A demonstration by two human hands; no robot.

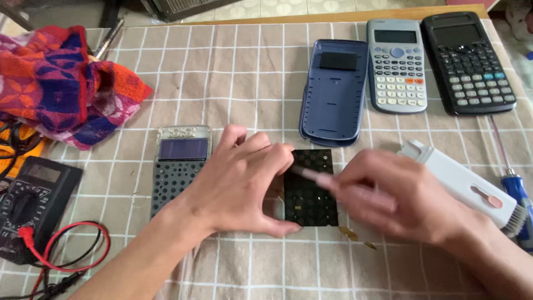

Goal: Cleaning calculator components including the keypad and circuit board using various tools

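Right hand: the grip is pressed together around a slim pale tool. The tool's long axis runs nearly level across the view, tip pointing toward the person's left and slightly away, ending over the upper left part of the dark circuit board. The tool is motion-blurred; its tip type cannot be made out, and its rear end is hidden inside the hand.

Left hand: thumb and fingers are spread into a bracket, pinching the circuit board at its left edge, fingertips at the upper corner, thumb at the lower corner. That edge is hidden by the hand.

The circuit board lies flat on the checked cloth covering the bench, at centre, long axis running away from the person.

Just beside the left hand lies a calculator front shell with display window and empty key holes, partly covered by the wrist. Farther away lie a blue calculator cover, a grey calculator and a black calculator, all long axes roughly parallel to the board. A white brush tool lies diagonally near the right hand; beyond it, a blue-handled screwdriver is partly cut off. At the left: a multimeter with red lead, cropped, and a patterned towel.
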